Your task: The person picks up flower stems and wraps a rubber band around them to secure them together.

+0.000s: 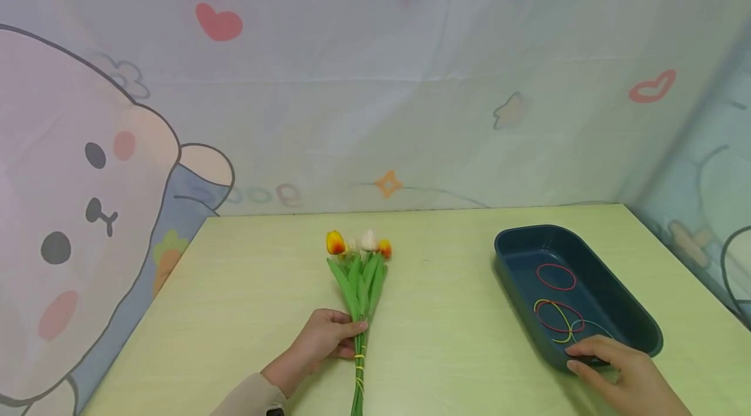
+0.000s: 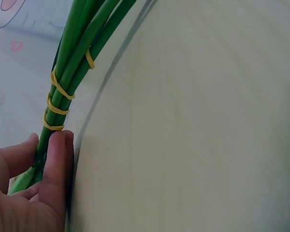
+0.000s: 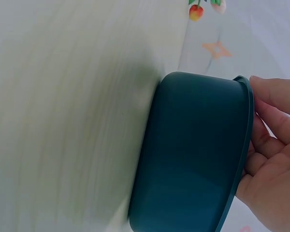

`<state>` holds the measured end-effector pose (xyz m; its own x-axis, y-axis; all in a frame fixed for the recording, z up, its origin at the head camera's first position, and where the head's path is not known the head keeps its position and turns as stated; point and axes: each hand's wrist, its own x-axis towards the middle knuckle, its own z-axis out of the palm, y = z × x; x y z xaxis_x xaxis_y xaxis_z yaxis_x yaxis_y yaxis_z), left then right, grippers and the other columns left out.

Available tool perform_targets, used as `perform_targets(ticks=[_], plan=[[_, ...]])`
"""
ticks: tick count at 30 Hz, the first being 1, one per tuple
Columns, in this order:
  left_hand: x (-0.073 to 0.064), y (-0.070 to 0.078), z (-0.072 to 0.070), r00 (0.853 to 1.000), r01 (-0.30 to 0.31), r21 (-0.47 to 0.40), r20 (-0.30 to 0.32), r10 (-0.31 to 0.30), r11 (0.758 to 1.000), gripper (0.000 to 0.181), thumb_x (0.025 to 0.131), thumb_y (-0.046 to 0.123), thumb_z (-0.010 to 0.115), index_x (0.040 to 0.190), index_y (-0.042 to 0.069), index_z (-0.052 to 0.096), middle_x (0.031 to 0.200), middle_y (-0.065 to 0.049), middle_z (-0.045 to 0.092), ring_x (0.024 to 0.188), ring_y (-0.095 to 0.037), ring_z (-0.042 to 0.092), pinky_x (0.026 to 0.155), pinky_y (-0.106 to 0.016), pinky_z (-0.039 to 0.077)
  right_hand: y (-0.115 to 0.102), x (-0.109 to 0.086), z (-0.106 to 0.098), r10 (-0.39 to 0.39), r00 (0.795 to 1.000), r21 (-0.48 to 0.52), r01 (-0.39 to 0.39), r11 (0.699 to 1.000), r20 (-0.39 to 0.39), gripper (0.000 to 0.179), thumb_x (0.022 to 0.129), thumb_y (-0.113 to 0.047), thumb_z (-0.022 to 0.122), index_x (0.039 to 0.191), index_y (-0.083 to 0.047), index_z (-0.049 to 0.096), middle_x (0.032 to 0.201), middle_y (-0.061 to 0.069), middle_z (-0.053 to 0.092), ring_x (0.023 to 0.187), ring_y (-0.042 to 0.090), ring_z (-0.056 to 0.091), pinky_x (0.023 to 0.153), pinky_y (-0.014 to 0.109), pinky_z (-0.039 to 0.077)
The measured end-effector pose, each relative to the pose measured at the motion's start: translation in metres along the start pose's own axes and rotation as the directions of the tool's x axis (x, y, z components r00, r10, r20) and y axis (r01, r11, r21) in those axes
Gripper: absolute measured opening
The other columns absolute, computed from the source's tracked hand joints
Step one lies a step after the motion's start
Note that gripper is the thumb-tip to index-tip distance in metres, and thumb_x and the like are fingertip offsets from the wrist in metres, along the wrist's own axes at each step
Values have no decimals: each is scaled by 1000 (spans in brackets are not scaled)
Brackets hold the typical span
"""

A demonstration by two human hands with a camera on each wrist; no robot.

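A bunch of tulips (image 1: 360, 282), with orange-yellow and white blooms and green leaves, lies lengthwise over the table. My left hand (image 1: 328, 336) holds its stems between thumb and fingers, just below the leaves. Several yellow rubber bands (image 2: 56, 104) circle the stems on the cut-end side of that hand. On the right stands a dark blue-green tray (image 1: 530, 312), with loose red, yellow and pale rubber bands (image 1: 556, 277) inside. My right hand (image 1: 628, 373) is at the tray's near rim, thumb and forefinger apart. Its other fingers are partly hidden behind the rim in the right wrist view.
The pale wooden table (image 1: 446, 312) extends between bouquet and tray. Behind it hangs a printed cloth backdrop (image 1: 375, 96) with hearts and a cartoon animal. A dark cable (image 1: 726, 266) curves down at the far right.
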<state>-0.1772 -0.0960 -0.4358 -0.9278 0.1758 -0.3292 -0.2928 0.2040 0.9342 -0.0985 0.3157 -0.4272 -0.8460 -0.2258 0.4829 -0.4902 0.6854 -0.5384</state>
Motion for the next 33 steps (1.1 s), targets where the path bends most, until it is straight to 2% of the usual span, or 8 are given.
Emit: perform_targets(ticks=[7,13,27,33], plan=[[4,-3,1,1000,0,40,-11,0,999,34,81,19,67,95,-12,61,61,-3,59,51,-10,58,53,-30,56,1,1,0,-8,1000,14,8,1000,-4,25,73,2,69,86,-19,67,81,-12,62,72,-7,53,62,1,41],[3,-1,2,999,26,68,-34,-24,997,37,79,23,69,93,-10,61,61,-4,60,50,-10,58,53,-30,56,2,1,1,-19,1000,23,19,1000,0,25,73,3,69,86,-18,67,82,-12,63,72,-6,54,63,1,41],[4,-2,3,999,32,45,-9,-31,998,37,81,24,68,96,-10,61,63,-3,59,52,-10,58,55,-30,57,4,0,1,-20,1000,11,20,1000,2,26,73,3,69,85,-20,67,81,-13,62,72,-7,53,63,0,41],[4,-3,3,1000,24,38,11,-24,999,38,81,23,67,98,-10,60,69,-3,60,54,-11,58,57,-30,57,4,1,0,-25,1000,0,25,1000,-4,27,72,3,70,85,-21,66,80,-14,62,71,-7,53,63,0,40]])
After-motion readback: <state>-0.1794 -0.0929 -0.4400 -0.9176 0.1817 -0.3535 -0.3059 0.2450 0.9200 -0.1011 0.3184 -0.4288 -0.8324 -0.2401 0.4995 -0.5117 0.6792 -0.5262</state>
